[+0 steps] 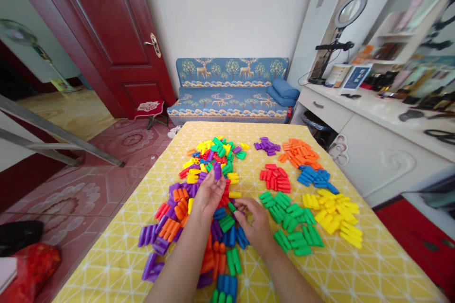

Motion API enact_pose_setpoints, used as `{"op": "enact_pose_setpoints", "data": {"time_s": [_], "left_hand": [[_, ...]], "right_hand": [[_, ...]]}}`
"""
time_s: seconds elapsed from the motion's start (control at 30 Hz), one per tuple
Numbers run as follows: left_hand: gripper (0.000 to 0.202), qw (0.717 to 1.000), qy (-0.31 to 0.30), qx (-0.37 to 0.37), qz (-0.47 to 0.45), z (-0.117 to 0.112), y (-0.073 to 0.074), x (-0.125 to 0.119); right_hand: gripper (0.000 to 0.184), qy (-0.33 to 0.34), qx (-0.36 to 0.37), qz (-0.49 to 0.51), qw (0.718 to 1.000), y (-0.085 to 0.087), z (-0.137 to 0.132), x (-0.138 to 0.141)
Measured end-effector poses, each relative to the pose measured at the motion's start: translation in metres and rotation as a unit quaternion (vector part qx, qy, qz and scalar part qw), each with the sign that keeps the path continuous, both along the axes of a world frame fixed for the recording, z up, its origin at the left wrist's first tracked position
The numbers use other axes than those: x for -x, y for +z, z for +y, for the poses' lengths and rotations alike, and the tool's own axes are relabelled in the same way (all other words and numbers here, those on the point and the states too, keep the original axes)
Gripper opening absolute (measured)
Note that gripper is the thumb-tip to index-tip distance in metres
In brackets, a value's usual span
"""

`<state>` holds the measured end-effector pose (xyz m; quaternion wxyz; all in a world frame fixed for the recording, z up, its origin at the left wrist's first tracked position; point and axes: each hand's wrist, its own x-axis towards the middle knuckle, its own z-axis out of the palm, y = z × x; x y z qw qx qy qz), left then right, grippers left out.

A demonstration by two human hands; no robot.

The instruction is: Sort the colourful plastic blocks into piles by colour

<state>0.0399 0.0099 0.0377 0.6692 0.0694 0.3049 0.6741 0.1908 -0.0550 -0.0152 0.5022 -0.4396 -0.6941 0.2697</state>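
Between the fingertips of my left hand (210, 193) is a purple plastic building piece (217, 171), raised over a mixed heap of coloured pieces. My right hand (254, 222) pinches a small green plastic piece (232, 207) low over the near part of that heap. Around both hands lie loose orange pieces (169, 230), purple pieces (147, 236) and blue pieces (231, 236). To the right are single-colour groups: green pieces (293, 215), red pieces (275, 178), yellow pieces (334, 211), blue pieces (314, 176), orange pieces (298, 152) and purple pieces (266, 146).
The pieces lie on a table with a yellow patterned cloth (117, 255). Behind it stands a blue sofa (231, 97). A white dresser (377, 135) with a ring light (350, 11) is at the right; a red stool (149, 108) and a door (117, 23) are at the left.
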Motion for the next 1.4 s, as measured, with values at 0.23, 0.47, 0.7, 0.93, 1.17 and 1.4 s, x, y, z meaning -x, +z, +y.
{"op": "enact_pose_setpoints", "data": {"time_s": [0.23,0.47,0.7,0.93,1.17,1.4], "left_hand": [[0.033,0.968,0.086,-0.017,-0.236,0.001,0.016,0.015],[0.026,0.959,0.133,-0.083,-0.235,-0.004,0.018,0.025],[0.018,0.956,0.126,-0.096,-0.248,-0.003,0.023,0.023],[0.024,0.948,0.116,-0.066,-0.290,-0.005,0.030,0.018],[0.024,0.977,0.078,-0.018,-0.199,0.003,0.035,0.013],[0.008,0.993,-0.051,0.053,0.091,0.063,0.022,-0.033]], "right_hand": [[0.071,0.150,0.047,-0.073,0.985,0.031,-0.030,0.029],[0.081,0.136,0.146,-0.041,0.979,0.024,-0.045,0.050],[0.033,0.190,-0.003,-0.145,0.971,0.017,-0.046,0.053],[0.011,0.118,-0.068,-0.129,0.982,0.016,-0.039,0.060],[0.019,-0.029,-0.008,-0.017,0.999,0.013,-0.019,0.045],[0.016,-0.080,0.013,0.014,0.997,0.000,-0.009,0.036]]}}
